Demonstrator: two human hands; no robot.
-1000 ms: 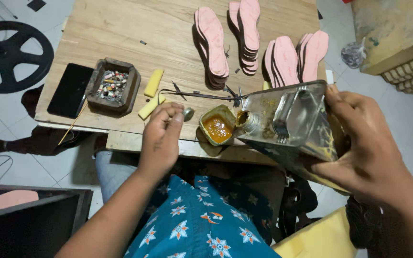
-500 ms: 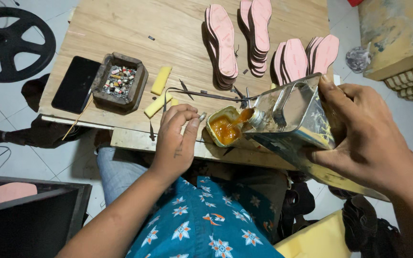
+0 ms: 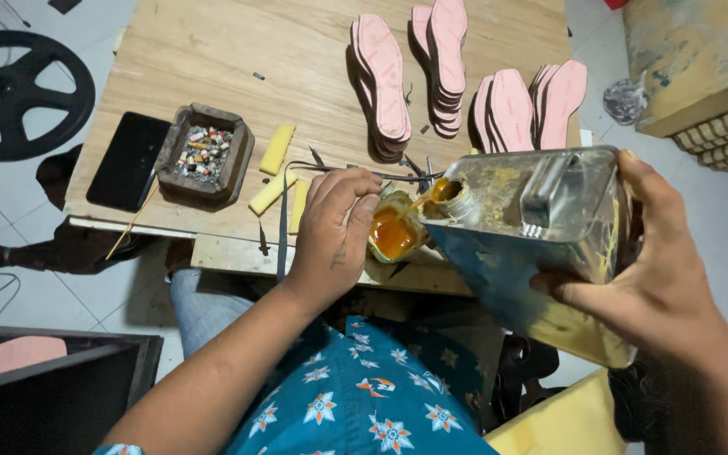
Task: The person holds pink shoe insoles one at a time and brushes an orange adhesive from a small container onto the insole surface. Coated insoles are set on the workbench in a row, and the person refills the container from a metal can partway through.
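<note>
The right hand [image 3: 659, 286] holds a big, dented metal can [image 3: 541, 244]. Its fingers are spread wide and wrapped round the can's far end and its underside, with the thumb over the top edge. The can is tipped over, and its spout points away from these fingers, toward the other hand. A thin stream of orange glue [image 3: 393, 236] runs from the spout into a small cup [image 3: 398, 240].

The left hand [image 3: 330, 227] is curled round the side of that cup. Its fingers are bent close together and touch the cup's rim, so they hold it in place at the edge of the wooden table [image 3: 212, 50].

Just past the left fingers lie thin black metal tools [image 3: 355, 173]. To the outer side of that hand are yellow sponge bits [image 3: 273, 173], then a wooden tray [image 3: 204, 156] full of small stubs, then a black phone [image 3: 128, 160]. Well beyond both hands, stacks of pink shoe insoles [image 3: 381, 80] lie on the table.
</note>
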